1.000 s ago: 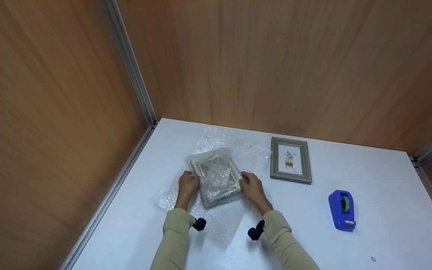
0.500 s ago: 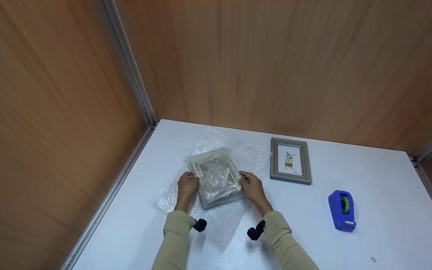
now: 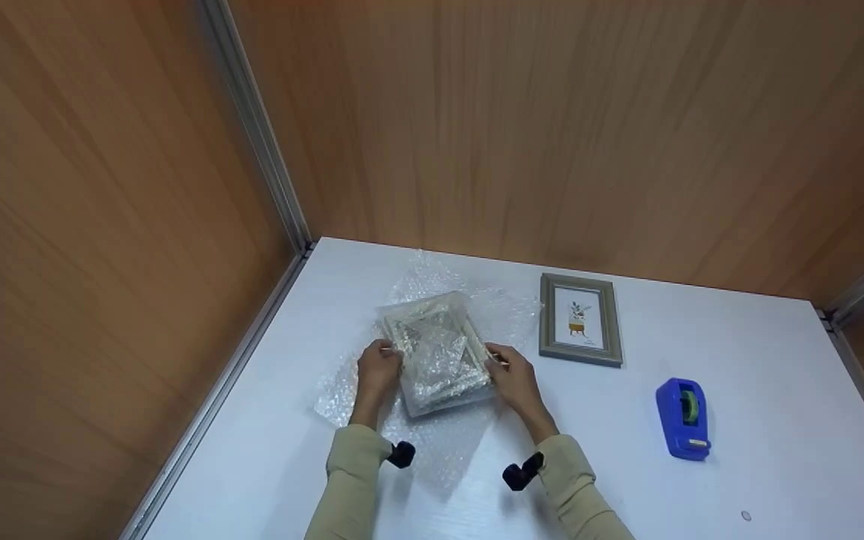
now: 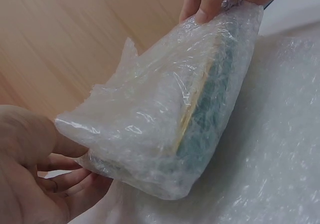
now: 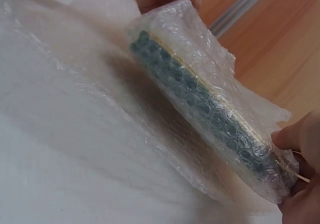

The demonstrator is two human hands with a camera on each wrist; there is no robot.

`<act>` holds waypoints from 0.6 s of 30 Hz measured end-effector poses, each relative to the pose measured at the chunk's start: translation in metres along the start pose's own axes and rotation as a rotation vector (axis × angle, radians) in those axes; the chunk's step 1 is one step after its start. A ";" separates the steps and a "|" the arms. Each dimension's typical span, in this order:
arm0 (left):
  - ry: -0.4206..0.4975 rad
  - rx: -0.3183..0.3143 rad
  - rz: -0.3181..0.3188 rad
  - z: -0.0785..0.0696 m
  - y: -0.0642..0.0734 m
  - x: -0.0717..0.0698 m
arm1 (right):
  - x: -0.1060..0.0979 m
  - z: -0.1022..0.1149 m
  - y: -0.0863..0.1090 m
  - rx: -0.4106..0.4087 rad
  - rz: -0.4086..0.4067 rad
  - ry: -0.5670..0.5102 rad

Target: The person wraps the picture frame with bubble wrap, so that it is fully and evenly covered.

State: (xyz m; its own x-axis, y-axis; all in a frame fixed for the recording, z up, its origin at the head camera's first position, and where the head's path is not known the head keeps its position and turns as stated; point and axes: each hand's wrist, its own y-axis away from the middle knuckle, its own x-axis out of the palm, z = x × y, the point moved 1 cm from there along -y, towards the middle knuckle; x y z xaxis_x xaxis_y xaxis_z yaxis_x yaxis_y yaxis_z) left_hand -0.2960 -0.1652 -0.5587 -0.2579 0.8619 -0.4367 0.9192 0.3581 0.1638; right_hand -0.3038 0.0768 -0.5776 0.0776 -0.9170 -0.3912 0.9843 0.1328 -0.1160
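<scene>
A picture frame wrapped in bubble wrap [image 3: 439, 360] is held between both hands in the head view, over a loose bubble wrap sheet [image 3: 451, 454]. My left hand [image 3: 378, 373] grips its left edge, fingers below and thumb side on top in the left wrist view. The right hand [image 3: 516, 381] pinches the opposite edge; a thin pale strip [image 5: 299, 176] pokes out between its fingers. Through the plastic show a blue-green side and a gold line along the wrapped frame [image 5: 195, 93]. In the right wrist view its near side stands above the sheet, with a shadow beneath.
A grey picture frame [image 3: 580, 320] with a plant print lies right of the sheet, at its edge. Farther right sits a blue tape dispenser [image 3: 683, 420]. Wood panels [image 3: 552, 135] wall the white table [image 3: 777, 390] at the back and left.
My right hand has shifted slightly right and toward me. The wrapped frame has moved a little right and changed its tilt; a pale strip now shows at the right fingers.
</scene>
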 end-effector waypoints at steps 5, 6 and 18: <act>-0.044 0.018 0.000 -0.010 0.007 0.008 | -0.012 -0.002 0.012 0.021 -0.044 -0.006; -0.059 0.025 0.000 -0.012 0.008 0.010 | -0.015 -0.002 0.015 0.030 -0.052 -0.011; -0.094 0.123 0.034 -0.024 0.034 0.034 | -0.051 0.000 0.048 0.059 -0.124 -0.018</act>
State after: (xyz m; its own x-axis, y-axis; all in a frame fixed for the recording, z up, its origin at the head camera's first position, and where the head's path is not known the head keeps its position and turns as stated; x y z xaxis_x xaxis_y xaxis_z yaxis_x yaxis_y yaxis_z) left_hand -0.2808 -0.1148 -0.5464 -0.2021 0.8335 -0.5143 0.9580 0.2774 0.0731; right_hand -0.2607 0.1299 -0.5637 -0.0430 -0.9316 -0.3609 0.9941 -0.0040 -0.1081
